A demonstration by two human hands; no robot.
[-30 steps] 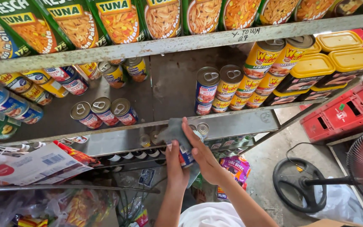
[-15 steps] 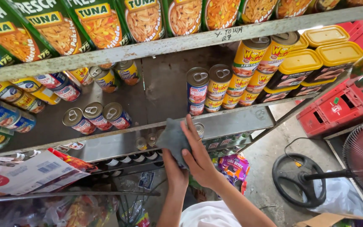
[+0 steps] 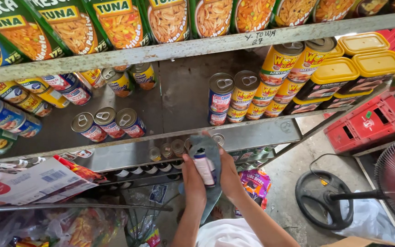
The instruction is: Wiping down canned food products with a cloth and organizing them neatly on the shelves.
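My left hand (image 3: 193, 179) grips a small white bottle (image 3: 205, 167) with a dark cap, held upright just below the edge of the metal shelf (image 3: 261, 132). My right hand (image 3: 229, 173) is beside it, holding a grey-blue cloth (image 3: 212, 148) that wraps behind and under the bottle. The cloth's lower end hangs down between my forearms. Both hands are in front of a lower shelf with small jars (image 3: 166, 150).
Stacked cans (image 3: 234, 98) and lying cans (image 3: 110, 122) fill the middle shelf, with yellow-lidded tubs (image 3: 344, 73) to the right. Green pouches (image 3: 115, 23) line the top shelf. A red crate (image 3: 366, 121) and a fan with a round black base (image 3: 323, 199) stand on the floor at right.
My hands have come down slightly from the shelf edge. The cloth, earlier spread over my hands, now sits behind a small bottle that has come into sight.
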